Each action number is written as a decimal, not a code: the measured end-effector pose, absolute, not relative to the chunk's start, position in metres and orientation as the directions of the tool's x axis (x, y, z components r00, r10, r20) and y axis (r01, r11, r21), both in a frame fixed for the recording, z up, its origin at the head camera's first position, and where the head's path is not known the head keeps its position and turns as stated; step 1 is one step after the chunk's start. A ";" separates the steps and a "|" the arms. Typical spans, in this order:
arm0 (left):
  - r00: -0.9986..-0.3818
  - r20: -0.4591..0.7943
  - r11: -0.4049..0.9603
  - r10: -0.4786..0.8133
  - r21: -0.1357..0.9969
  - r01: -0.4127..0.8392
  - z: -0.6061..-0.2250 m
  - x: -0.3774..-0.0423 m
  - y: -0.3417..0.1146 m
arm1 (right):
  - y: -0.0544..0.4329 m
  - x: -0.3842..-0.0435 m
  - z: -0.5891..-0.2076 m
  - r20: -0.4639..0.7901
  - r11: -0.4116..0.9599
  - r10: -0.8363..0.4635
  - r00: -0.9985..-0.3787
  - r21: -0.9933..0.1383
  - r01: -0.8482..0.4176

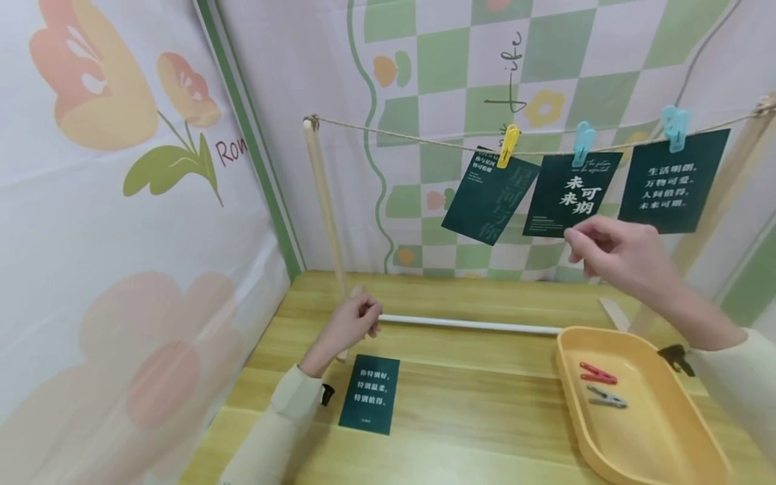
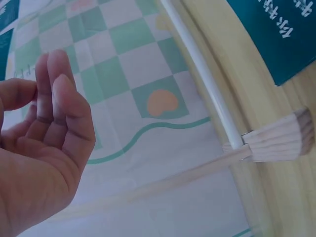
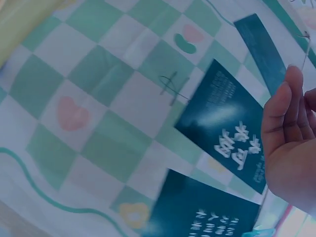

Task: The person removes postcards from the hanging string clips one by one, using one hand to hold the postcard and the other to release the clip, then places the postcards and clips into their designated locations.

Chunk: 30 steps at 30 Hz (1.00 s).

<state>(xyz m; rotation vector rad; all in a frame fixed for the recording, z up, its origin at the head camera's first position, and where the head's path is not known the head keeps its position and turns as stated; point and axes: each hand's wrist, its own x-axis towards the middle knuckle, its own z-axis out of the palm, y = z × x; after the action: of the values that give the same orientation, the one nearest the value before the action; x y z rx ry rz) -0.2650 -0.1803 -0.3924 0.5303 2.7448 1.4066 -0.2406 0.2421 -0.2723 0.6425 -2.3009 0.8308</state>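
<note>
Three dark green cards hang from a string (image 1: 412, 138): a tilted left card (image 1: 490, 199) under a yellow clothespin (image 1: 508, 145), a middle card (image 1: 560, 195) and a right card (image 1: 673, 178), each under a light blue clothespin. My right hand (image 1: 627, 259), fingers loosely bent and holding nothing, is just in front of the middle card's lower edge. A fourth card (image 1: 370, 394) lies on the table. Above and behind it, my left hand (image 1: 348, 323) hovers near the left post's foot, its fingers loosely bent around nothing. In the left wrist view, its fingers (image 2: 64, 98) hold no object.
On the right stands a yellow tray (image 1: 661, 431) with a red clothespin (image 1: 598, 373) and a grey clothespin (image 1: 606, 397). A wooden post (image 1: 324, 195) carries the string's left end. A white rod (image 1: 473, 325) runs low across the table. Printed cloth hangs behind.
</note>
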 end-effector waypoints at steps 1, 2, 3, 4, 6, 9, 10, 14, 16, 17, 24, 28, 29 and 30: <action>-0.946 0.147 0.535 0.290 0.794 0.288 -0.391 -0.265 -0.179 | 0.240 -0.241 -0.267 0.689 0.688 -0.231 -0.687 -0.384 -0.616; -0.947 0.155 0.532 0.282 0.796 0.289 -0.390 -0.266 -0.178 | 0.238 -0.242 -0.262 0.703 0.686 -0.228 -0.674 -0.376 -0.623; -0.948 0.161 0.533 0.275 0.795 0.289 -0.389 -0.266 -0.177 | 0.236 -0.242 -0.257 0.714 0.686 -0.223 -0.664 -0.369 -0.627; -0.948 0.168 0.531 0.270 0.796 0.292 -0.388 -0.266 -0.177 | 0.235 -0.243 -0.253 0.722 0.684 -0.218 -0.657 -0.367 -0.630; -0.948 0.176 0.526 0.265 0.798 0.295 -0.386 -0.266 -0.175 | 0.233 -0.242 -0.245 0.737 0.678 -0.208 -0.643 -0.364 -0.638; -0.949 0.180 0.518 0.259 0.804 0.293 -0.384 -0.267 -0.174 | 0.230 -0.242 -0.234 0.746 0.674 -0.188 -0.639 -0.375 -0.636; -0.950 0.180 0.516 0.254 0.805 0.291 -0.383 -0.267 -0.173 | 0.228 -0.242 -0.230 0.748 0.671 -0.183 -0.638 -0.379 -0.637; -0.957 0.171 0.503 0.234 0.821 0.270 -0.378 -0.269 -0.167 | 0.223 -0.246 -0.217 0.751 0.668 -0.158 -0.641 -0.396 -0.630; -0.958 0.170 0.494 0.232 0.827 0.267 -0.374 -0.270 -0.163 | 0.220 -0.248 -0.213 0.743 0.670 -0.144 -0.654 -0.413 -0.617; -0.957 0.172 0.491 0.233 0.829 0.268 -0.373 -0.271 -0.161 | 0.218 -0.250 -0.211 0.737 0.671 -0.136 -0.662 -0.423 -0.609; -0.945 0.202 0.485 0.258 0.818 0.307 -0.362 -0.277 -0.149 | 0.209 -0.262 -0.200 0.709 0.633 -0.070 -0.702 -0.512 -0.580; -0.940 0.205 0.465 0.273 0.827 0.316 -0.357 -0.282 -0.144 | 0.204 -0.269 -0.193 0.696 0.622 -0.053 -0.716 -0.538 -0.569; -0.938 0.208 0.463 0.278 0.826 0.320 -0.355 -0.283 -0.142 | 0.203 -0.271 -0.190 0.690 0.624 -0.053 -0.722 -0.541 -0.563; -0.936 0.209 0.461 0.284 0.826 0.325 -0.353 -0.285 -0.140 | 0.202 -0.272 -0.188 0.688 0.632 -0.053 -0.724 -0.538 -0.558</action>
<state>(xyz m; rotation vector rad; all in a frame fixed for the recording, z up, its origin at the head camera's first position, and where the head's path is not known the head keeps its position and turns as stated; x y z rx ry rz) -0.2847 -0.1401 -0.3525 0.5672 2.7203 1.5531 -0.2721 0.2018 -0.1881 0.4745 -2.2106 1.0199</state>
